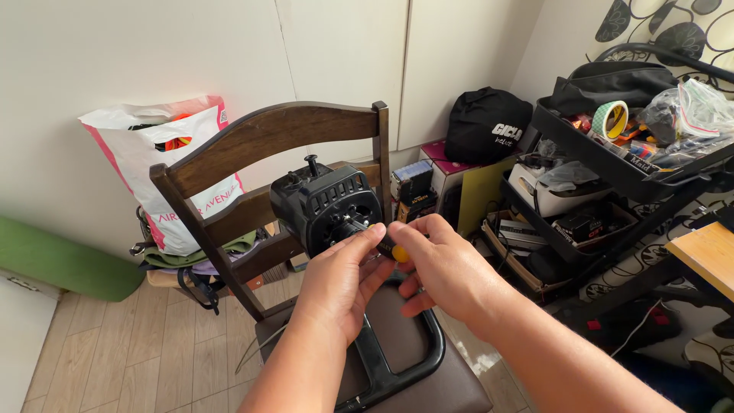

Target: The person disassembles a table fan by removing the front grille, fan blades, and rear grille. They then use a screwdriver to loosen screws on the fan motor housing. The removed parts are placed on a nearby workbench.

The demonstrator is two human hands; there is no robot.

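A black plastic motor housing with vent slots stands on the seat of a dark wooden chair. A black loop-shaped frame runs from it across the brown seat toward me. My left hand pinches a small black shaft on the housing's front. My right hand grips a screwdriver with a yellow and black handle, its tip pointing at the housing.
A white and pink plastic bag leans on the wall behind the chair, above some clothes. At right, a black shelf trolley holds tape, bags and boxes. A black cap rests on boxes. A wooden tabletop corner juts in at far right.
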